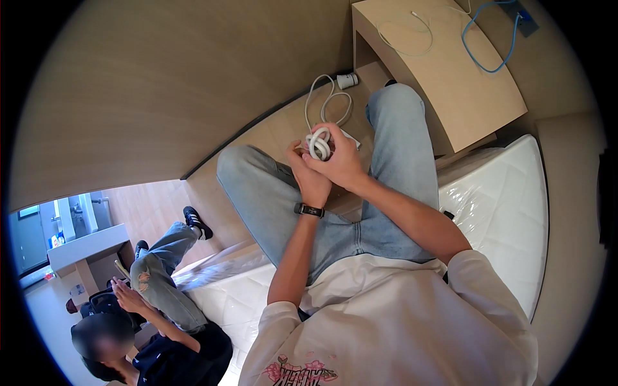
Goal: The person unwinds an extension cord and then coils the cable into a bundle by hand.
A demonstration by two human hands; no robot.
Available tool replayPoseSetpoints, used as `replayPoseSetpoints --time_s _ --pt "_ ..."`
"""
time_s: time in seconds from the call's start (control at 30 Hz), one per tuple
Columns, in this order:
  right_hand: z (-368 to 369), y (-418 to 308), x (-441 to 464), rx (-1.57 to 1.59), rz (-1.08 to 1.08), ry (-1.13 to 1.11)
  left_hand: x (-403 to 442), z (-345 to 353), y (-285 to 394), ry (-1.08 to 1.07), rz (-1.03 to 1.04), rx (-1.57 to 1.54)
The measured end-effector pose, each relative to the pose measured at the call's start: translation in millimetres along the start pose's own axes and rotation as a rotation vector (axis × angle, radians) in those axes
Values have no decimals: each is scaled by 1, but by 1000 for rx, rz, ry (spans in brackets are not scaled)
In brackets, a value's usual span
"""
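Cord [319,143], white and smooth-jacketed, sits bunched between your two hands in front of your lap, its round turns crossing like a loose knot. Your left hand [310,179], fingers part-curled, cups its near and left side, while your right hand [341,159] wraps its right side; the grip looks snug from both, though some fingertip contact is hidden. Let the left palm steady the bundle and work single turns with the right fingers; the thick jacket looks springy, so a hard pull would probably cinch the crossings. Mind the slack too: wide, soft loops run out beyond your knuckles, past a flat white piece [351,139] partly covered by your right hand, towards a stubby white block [347,80] near the wall panel [193,77]. Faded denim jeans [400,128] frame all this, with a quilted mattress [505,199] under crinkled, glossy plastic beside you. Further off, the pale, flat wooden tabletop [467,112] carries a thin white cable [432,42] and a curved blue cable [487,70]. Away to your left, another person [177,360] in torn jeans sits near light plank flooring [145,206].
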State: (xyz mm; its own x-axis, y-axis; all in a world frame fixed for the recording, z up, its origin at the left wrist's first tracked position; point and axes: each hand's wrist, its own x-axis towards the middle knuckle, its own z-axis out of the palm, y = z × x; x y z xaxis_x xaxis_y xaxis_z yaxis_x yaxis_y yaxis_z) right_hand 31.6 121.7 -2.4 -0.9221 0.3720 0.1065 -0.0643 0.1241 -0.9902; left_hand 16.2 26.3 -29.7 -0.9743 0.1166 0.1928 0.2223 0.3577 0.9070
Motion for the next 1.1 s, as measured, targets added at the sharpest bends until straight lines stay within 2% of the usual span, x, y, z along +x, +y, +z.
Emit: replayPoseSetpoints --time_s 0.03,0.1,0.13,0.23,0.3,0.33,0.4,0.43,0.5,0.53,0.57,0.63,0.77,0.83,0.97,1.03,1.07,1.1 --pt "0 3 0 -1 2 -1 1 -1 -2 0 -2 -1" --pt "1 8 0 39 -18 -11 3 -3 -5 -146 56 359" --pt "-1 4 0 38 -17 -13 3 -3 -15 -145 54 358" --pt "-8 -9 2 -70 -86 -106 1 -2 -24 -249 65 203" --pt "-7 -12 3 -82 -127 -172 -3 -2 -15 -221 0 -205" --pt "-7 -6 4 -80 -128 -177 -3 -3 -18 -215 -1 -203" --pt "-10 11 7 -95 129 -493 1 -4 -26 -105 -472 -574" --pt "-10 11 7 -96 131 -490 4 -10 -15 -108 -474 -575" --pt "-10 12 5 138 231 -672 12 -30 4 -73 -572 -1008" --pt "-8 17 4 108 108 -755 18 -37 4 -217 -482 -1095" --pt "-9 24 3 107 110 -751 21 -42 5 -221 -484 -1096" --pt "-12 21 5 -217 80 -898 24 -48 7 -209 -446 -1125" --pt "-16 16 10 -96 149 -958 23 -49 10 -205 -430 -1152" --pt "-18 7 11 184 684 -1087 23 -53 8 -214 -462 -1194" --pt "-13 8 7 68 638 -1033 23 -49 7 -164 -501 -1157" --pt "-10 11 2 -250 386 -906 24 -46 10 -152 -539 -1136" --pt "-9 12 0 -248 386 -907 25 -44 11 -137 -575 -1116" --pt "-8 13 -2 -237 368 -805 26 -40 12 -137 -575 -1115"
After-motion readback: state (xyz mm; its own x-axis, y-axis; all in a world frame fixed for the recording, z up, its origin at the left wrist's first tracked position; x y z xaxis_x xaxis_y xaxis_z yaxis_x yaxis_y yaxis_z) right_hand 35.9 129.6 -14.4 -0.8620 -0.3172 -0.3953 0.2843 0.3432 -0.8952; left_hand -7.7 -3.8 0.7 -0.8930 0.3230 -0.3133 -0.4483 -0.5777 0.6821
